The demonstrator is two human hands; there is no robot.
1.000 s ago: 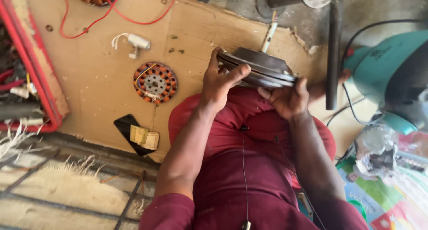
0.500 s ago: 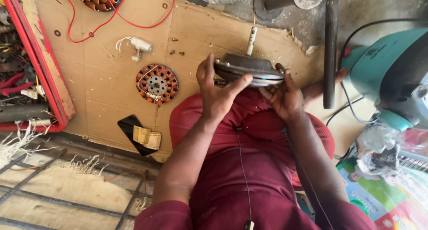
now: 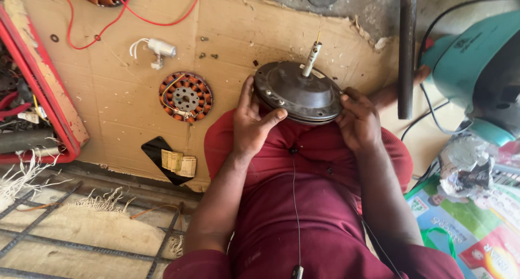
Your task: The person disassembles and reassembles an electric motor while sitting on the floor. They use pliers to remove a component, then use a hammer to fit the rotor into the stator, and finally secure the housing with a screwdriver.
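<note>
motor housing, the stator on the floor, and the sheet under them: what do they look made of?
Motor housing: likely cast or pressed metal, dull dark grey, rim screws visible. Stator: copper-coloured windings around a grey metal core, probably steel laminations. Sheet: corrugated cardboard, tan, creased, torn edge. Both hands, left hand and right hand, grip the housing.

I'm seeing the motor housing sitting between the left hand and right hand, over my lap. The stator is lying to its left on the cardboard, with the capacitor lying behind it.

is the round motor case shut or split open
Shut: the dark motor case shows one closed dome, its shaft sticking up, gripped at the rim by the left hand and right hand.
</note>
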